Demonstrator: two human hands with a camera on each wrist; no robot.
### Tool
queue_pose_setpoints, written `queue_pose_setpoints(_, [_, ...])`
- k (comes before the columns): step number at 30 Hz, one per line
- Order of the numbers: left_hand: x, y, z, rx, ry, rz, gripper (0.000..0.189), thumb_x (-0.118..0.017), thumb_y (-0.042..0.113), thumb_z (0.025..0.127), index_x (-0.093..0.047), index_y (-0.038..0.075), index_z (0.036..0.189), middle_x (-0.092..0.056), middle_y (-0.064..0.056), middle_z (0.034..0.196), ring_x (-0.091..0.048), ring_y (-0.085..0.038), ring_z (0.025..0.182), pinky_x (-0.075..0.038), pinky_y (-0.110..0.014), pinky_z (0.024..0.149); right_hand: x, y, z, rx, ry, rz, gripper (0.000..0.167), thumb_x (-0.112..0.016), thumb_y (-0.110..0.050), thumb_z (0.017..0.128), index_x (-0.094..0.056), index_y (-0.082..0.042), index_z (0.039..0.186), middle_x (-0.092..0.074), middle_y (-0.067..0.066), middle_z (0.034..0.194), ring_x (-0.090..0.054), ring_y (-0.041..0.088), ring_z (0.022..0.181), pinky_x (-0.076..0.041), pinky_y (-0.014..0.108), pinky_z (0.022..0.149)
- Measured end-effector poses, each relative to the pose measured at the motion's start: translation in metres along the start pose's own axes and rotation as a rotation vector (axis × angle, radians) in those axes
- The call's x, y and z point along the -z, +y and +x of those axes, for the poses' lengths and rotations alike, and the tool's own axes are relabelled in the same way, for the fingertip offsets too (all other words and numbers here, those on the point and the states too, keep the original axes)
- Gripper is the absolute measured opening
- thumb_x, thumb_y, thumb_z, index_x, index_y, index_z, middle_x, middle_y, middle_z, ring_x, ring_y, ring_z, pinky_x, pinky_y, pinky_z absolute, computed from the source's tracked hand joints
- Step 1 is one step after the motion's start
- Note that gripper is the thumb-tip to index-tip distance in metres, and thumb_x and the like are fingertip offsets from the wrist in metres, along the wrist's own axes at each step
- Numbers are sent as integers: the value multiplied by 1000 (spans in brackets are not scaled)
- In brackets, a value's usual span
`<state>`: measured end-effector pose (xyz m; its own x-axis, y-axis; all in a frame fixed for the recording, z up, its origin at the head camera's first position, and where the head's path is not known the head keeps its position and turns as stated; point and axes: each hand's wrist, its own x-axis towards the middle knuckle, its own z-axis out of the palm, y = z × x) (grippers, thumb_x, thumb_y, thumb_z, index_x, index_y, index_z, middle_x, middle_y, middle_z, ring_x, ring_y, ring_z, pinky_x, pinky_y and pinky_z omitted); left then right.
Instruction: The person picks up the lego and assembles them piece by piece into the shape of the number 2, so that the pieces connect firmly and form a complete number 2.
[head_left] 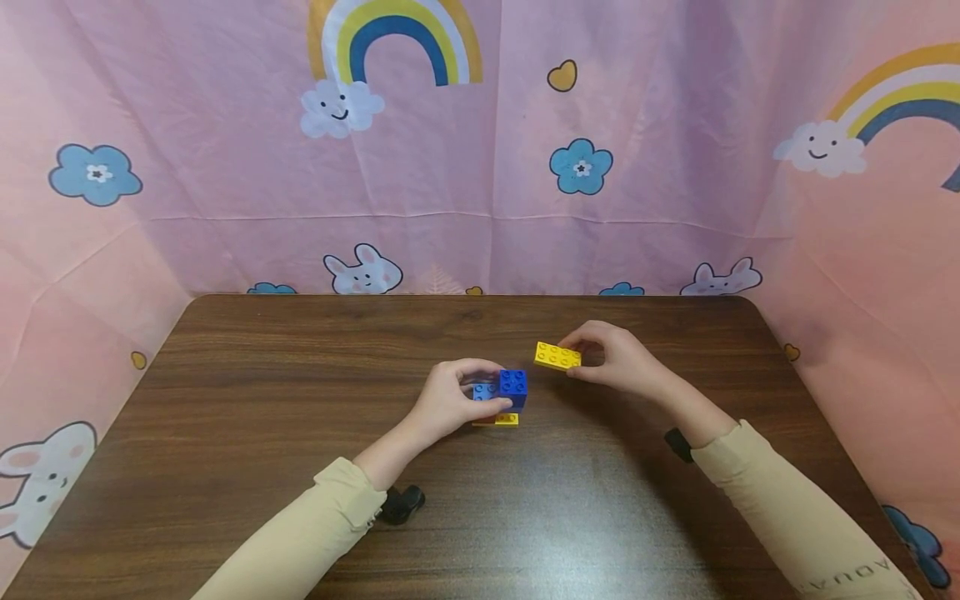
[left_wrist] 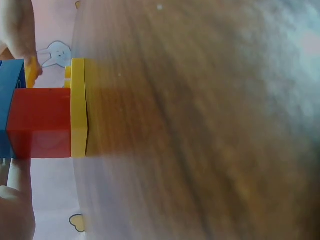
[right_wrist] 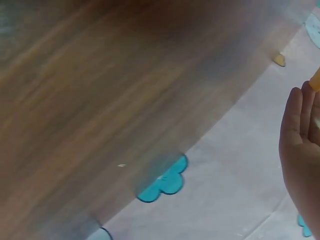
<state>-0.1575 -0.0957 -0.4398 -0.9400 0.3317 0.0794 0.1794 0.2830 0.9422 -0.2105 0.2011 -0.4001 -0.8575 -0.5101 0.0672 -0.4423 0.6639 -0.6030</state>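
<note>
My left hand [head_left: 442,398] grips a small stack of toy building bricks, thumb on the near side and fingers round the back. On top is a dark blue brick [head_left: 513,383], on the right end of a lighter blue brick [head_left: 482,390]. Below them, in the left wrist view, come a red brick [left_wrist: 42,122] and a flat yellow brick [left_wrist: 78,107] at the bottom, close to the tabletop. To the right and slightly farther back, my right hand [head_left: 618,360] pinches another yellow brick [head_left: 557,356] by its right end, studs up. Only its edge [right_wrist: 316,80] shows in the right wrist view.
Both hands are over a brown wood-grain table [head_left: 247,417]. Behind it and at both sides hangs a pink curtain [head_left: 450,183] with rainbows, flowers and rabbits. A black wrist device [head_left: 401,504] sits under the left sleeve, another [head_left: 678,445] under the right.
</note>
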Motion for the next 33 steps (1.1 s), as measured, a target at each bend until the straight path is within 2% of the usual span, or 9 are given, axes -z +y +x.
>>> queue_pose_setpoints(8, [0, -2, 1, -3, -8, -5, 38, -89, 12, 87, -76, 5, 122, -75, -17, 130, -72, -34, 120, -59, -52, 106, 4, -21, 0, 78, 15, -7, 37, -87, -6, 87, -74, -4, 121, -74, 13, 120, -69, 29, 107, -62, 51, 96])
queue_pose_setpoints(18, [-1, -2, 2, -21, -10, 3, 38, -88, 11, 87, -76, 3, 122, -76, -18, 127, -73, -34, 117, -61, -50, 104, 8, -40, -3, 105, 31, 7, 38, -87, -7, 87, -75, -7, 123, -74, 9, 120, -67, 27, 107, -61, 54, 97])
queue_pose_setpoints(25, [0, -1, 1, -27, -8, -2, 38, -88, 10, 87, -76, 1, 121, -75, -20, 127, -73, -34, 116, -61, -50, 104, 9, -51, -5, 128, 48, 4, 38, -88, -9, 86, -76, -9, 122, -74, 6, 120, -66, 22, 106, -62, 47, 95])
queue_pose_setpoints(33, [1, -1, 0, -16, -14, -3, 42, -86, 13, 90, -73, -2, 127, -73, -22, 130, -72, -37, 119, -60, -51, 105, 5, -63, -5, 155, 41, 41, 38, -88, -7, 86, -76, -8, 122, -73, 6, 119, -66, 22, 107, -62, 48, 97])
